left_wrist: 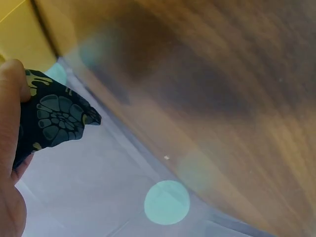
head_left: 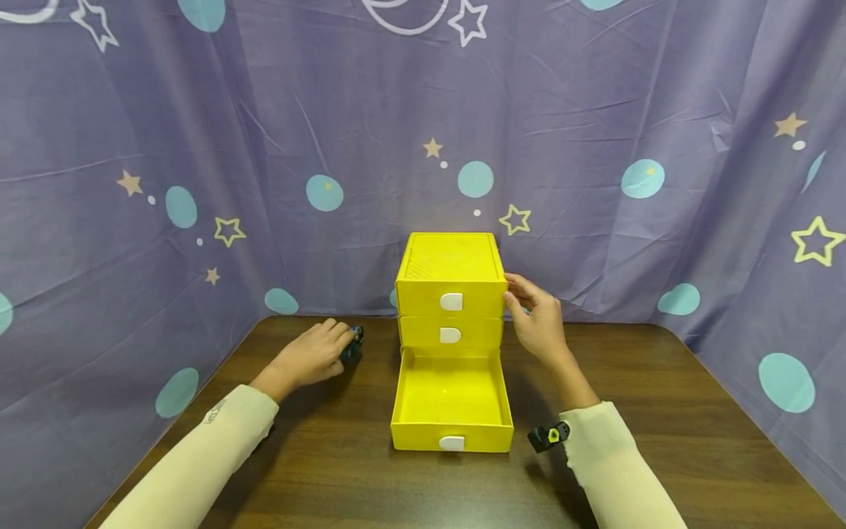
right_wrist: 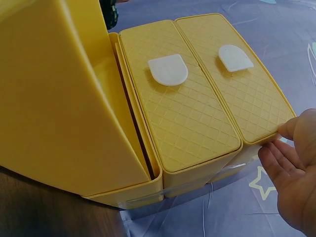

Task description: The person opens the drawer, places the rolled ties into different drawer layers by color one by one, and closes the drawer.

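Observation:
A yellow three-drawer unit stands on the table with white tabs on its drawer fronts. Its bottom drawer is pulled out and holds nothing visible; the upper two drawers are closed. To the left of the unit, my left hand holds a dark cloth item with a flower-like pattern, apart from the drawers and partly covered by the fingers. My right hand grips the unit's upper right corner, thumb at the front edge and fingers along the side, as the right wrist view shows near the top drawer front.
The brown wooden table reaches back to a purple curtain with stars and dots, which also hangs at both sides. A black wrist strap piece sits by the right cuff.

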